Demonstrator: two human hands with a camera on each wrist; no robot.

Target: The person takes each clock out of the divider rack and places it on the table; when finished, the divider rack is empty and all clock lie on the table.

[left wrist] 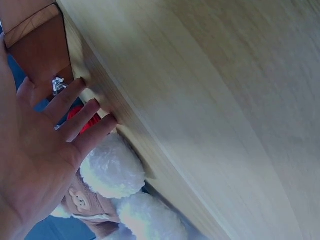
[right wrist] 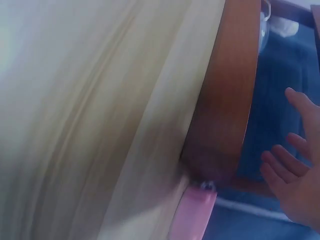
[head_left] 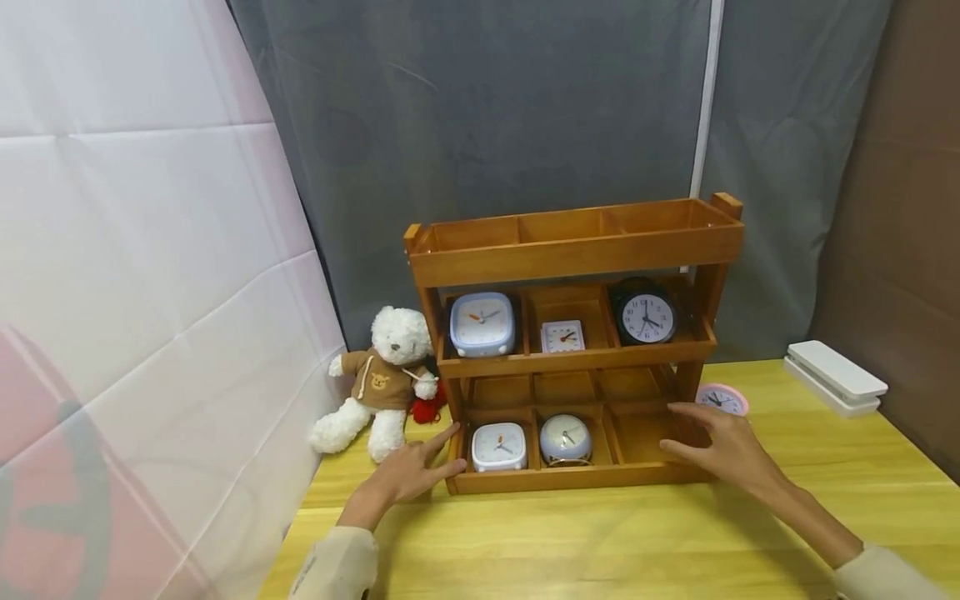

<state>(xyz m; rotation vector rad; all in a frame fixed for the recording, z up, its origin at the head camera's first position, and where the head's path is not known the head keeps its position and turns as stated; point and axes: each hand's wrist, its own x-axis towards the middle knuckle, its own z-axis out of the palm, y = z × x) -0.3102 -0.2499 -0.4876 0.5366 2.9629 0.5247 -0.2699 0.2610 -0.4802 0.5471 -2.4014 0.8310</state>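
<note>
A brown three-tier wooden shelf (head_left: 577, 265) stands on the table. My left hand (head_left: 405, 473) is at its lower left front corner, thumb and index finger spread against the wood, the other fingers extended in the left wrist view. My right hand (head_left: 726, 442) is at the lower right end, fingers apart around that corner and holding nothing. On the bottom tier sit a white square clock (head_left: 498, 446) and a round pale-blue clock (head_left: 566, 439). The middle tier holds a blue-rimmed clock (head_left: 482, 323), a small white clock (head_left: 562, 337) and a black round clock (head_left: 647, 318).
A white teddy bear (head_left: 393, 337) in a brown hoodie sits left of the shelf, beside something red (head_left: 429, 407). Behind my right hand lies a pink clock (head_left: 726, 398). Farther right is a white flat device (head_left: 836, 375). Grey cloth (head_left: 487, 108) hangs behind.
</note>
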